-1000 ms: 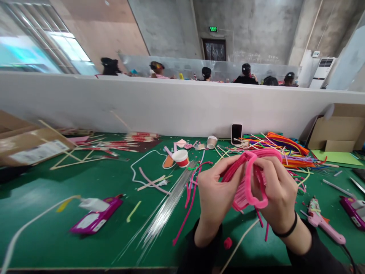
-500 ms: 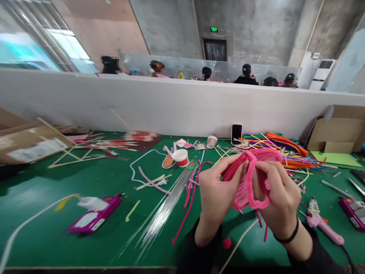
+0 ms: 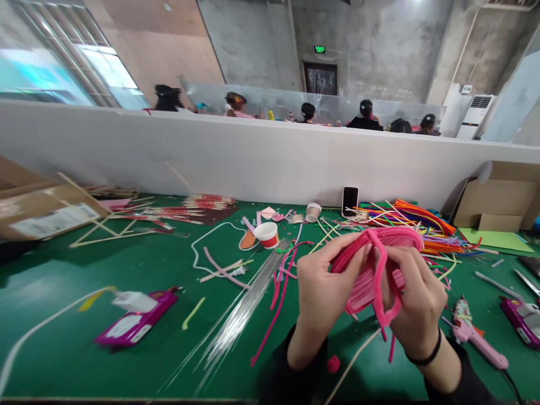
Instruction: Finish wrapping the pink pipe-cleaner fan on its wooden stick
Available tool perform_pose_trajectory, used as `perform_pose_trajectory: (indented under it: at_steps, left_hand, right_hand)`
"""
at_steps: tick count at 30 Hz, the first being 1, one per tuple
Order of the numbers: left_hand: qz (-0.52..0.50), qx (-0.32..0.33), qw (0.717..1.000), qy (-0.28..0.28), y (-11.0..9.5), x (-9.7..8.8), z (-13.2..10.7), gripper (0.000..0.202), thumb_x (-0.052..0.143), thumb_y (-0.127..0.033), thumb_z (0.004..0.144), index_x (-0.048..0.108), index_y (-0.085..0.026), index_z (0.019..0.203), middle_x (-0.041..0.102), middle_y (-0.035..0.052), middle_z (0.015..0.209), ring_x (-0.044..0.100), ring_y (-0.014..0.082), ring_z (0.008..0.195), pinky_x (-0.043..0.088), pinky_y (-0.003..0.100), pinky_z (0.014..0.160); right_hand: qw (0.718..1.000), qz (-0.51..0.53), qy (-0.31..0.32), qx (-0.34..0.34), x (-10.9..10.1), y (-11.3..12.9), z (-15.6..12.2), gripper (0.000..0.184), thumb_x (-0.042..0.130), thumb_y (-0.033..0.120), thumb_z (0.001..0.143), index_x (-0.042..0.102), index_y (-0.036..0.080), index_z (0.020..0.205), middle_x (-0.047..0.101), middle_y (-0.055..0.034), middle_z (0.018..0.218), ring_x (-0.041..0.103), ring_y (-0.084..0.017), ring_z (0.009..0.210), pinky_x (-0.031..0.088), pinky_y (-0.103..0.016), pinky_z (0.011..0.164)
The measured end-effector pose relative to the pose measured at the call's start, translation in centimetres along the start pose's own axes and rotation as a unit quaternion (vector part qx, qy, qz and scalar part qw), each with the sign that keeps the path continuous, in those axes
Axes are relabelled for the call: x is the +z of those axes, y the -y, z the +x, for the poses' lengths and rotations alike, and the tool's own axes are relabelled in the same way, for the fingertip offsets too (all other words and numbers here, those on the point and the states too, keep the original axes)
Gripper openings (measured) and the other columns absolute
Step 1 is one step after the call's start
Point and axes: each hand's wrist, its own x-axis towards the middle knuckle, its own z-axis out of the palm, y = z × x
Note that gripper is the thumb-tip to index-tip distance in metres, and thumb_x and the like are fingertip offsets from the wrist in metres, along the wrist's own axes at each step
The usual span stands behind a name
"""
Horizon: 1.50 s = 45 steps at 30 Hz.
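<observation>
Where the pink piece (image 3: 360,289) sits: between our left hand (image 3: 323,289) and our right hand (image 3: 417,298), above the green table (image 3: 139,270), at about four o'clock from the middle of our view.
Left grip: thumb and fingers pinch the upper edge, just beside the top of the pink loop (image 3: 380,273).
Right grip: bent fingers grasp the right side of the same piece, at three o'clock of the loop (some fingertips are hidden, so we cannot tell how tightly).
Loop end: a second ago it was broad and rounded; now it narrows towards a blunt point at six o'clock.
What the narrowing means: we judge the loop pliable and its shape under adjustment, with the left pinch as anchor.
Dangling stems (image 3: 392,349): two darker pink ends below the piece, near six o'clock.
Dial around the piece: coloured stems (image 3: 436,220) between one and two, glue gun (image 3: 478,337) at four, crimson ball (image 3: 333,364) at seven, clear strands (image 3: 240,318) between eight and nine, paper cup (image 3: 266,235) towards ten, phone (image 3: 350,201) at eleven.
Glue gun and ball: lying as they did, apart from our fingers.
</observation>
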Motion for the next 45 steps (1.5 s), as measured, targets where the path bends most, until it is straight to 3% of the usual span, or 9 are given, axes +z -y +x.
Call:
perform_pose_trajectory:
  at_steps: [9,11,14,16,21,23,31,40,45]
  left_hand:
    - [0.084,0.163,0.983,-0.029,0.6,0.1,-0.4,0.018,0.069,-0.015,0.088,0.077,-0.020,0.104,0.082,0.0032,0.093,0.078,0.0168,0.074,0.064,0.024,0.071]
    - [0.115,0.224,0.967,-0.037,1.1,0.0,0.0,0.021,0.069,-0.014,0.089,0.075,-0.019,0.107,0.082,0.0045,0.094,0.079,0.0170,0.076,0.064,0.024,0.072]
    - [0.152,0.350,0.924,-0.038,2.1,-0.1,0.7,0.028,0.066,-0.008,0.089,0.072,-0.018,0.114,0.082,0.0075,0.098,0.079,0.0197,0.084,0.065,0.026,0.076]
    - [0.149,0.431,0.890,-0.003,2.8,-0.4,0.8,0.033,0.060,-0.004,0.090,0.070,-0.018,0.118,0.081,0.0087,0.102,0.079,0.0214,0.092,0.065,0.030,0.081]
    - [0.160,0.508,0.834,0.145,4.4,-1.1,-0.3,0.028,0.063,-0.009,0.090,0.072,-0.022,0.114,0.079,0.0074,0.111,0.074,0.0238,0.106,0.063,0.032,0.092]
    - [0.158,0.509,0.826,0.183,5.3,-1.0,-0.9,0.027,0.063,-0.011,0.091,0.072,-0.023,0.114,0.079,0.0066,0.113,0.074,0.0226,0.106,0.062,0.030,0.094]
    - [0.112,0.450,0.854,0.235,8.7,-0.1,-2.9,0.022,0.054,-0.010,0.095,0.070,-0.013,0.109,0.081,0.0103,0.096,0.078,0.0185,0.090,0.063,0.026,0.082]
    - [0.096,0.420,0.867,0.249,8.8,-0.9,-4.4,0.019,0.056,-0.012,0.096,0.071,-0.014,0.106,0.081,0.0100,0.094,0.078,0.0192,0.091,0.063,0.027,0.082]
    - [0.103,0.426,0.871,0.223,8.7,-1.0,-5.0,0.019,0.051,-0.013,0.100,0.070,-0.011,0.101,0.081,0.0086,0.091,0.078,0.0176,0.090,0.064,0.026,0.083]
  right_hand:
    - [0.997,0.064,0.001,0.033,0.4,-0.4,-0.3,0.018,0.058,0.004,0.091,0.066,0.016,0.101,0.067,-0.0037,0.083,0.065,-0.013,0.071,0.056,-0.023,0.067]
    - [0.995,0.083,0.038,0.039,-0.1,-1.3,-0.5,0.020,0.059,0.008,0.091,0.065,0.018,0.106,0.070,-0.0043,0.090,0.068,-0.014,0.077,0.058,-0.025,0.070]
    - [0.981,0.096,0.166,0.028,-2.4,-3.8,-0.4,0.034,0.062,0.015,0.090,0.060,0.020,0.123,0.070,-0.0100,0.115,0.070,-0.020,0.102,0.061,-0.033,0.083]
    - [0.970,0.094,0.221,0.039,-4.6,-5.8,-0.3,0.034,0.057,0.015,0.092,0.060,0.023,0.126,0.070,-0.0097,0.120,0.068,-0.020,0.110,0.060,-0.035,0.088]
    - [0.970,0.105,0.183,0.121,-7.8,-7.7,-1.0,0.016,0.065,0.026,0.093,0.072,0.026,0.108,0.072,-0.0062,0.104,0.069,-0.020,0.099,0.059,-0.034,0.084]
    - [0.953,0.151,0.229,0.126,-7.1,-7.3,-1.9,0.013,0.068,0.029,0.092,0.075,0.026,0.103,0.073,-0.0053,0.099,0.070,-0.019,0.096,0.059,-0.034,0.083]
    - [0.884,0.232,0.354,0.196,-3.5,-7.8,-4.7,0.009,0.068,0.027,0.092,0.074,0.021,0.093,0.077,-0.0028,0.087,0.072,-0.014,0.079,0.057,-0.025,0.072]
    - [0.873,0.237,0.408,0.121,-3.0,-7.0,-4.3,0.010,0.058,0.017,0.096,0.065,0.018,0.088,0.069,-0.0027,0.084,0.064,-0.012,0.077,0.053,-0.024,0.072]
    - [0.843,0.269,0.434,0.172,-2.1,-7.0,-3.9,0.014,0.055,0.022,0.097,0.058,0.020,0.084,0.064,-0.0012,0.077,0.059,-0.013,0.069,0.049,-0.025,0.065]
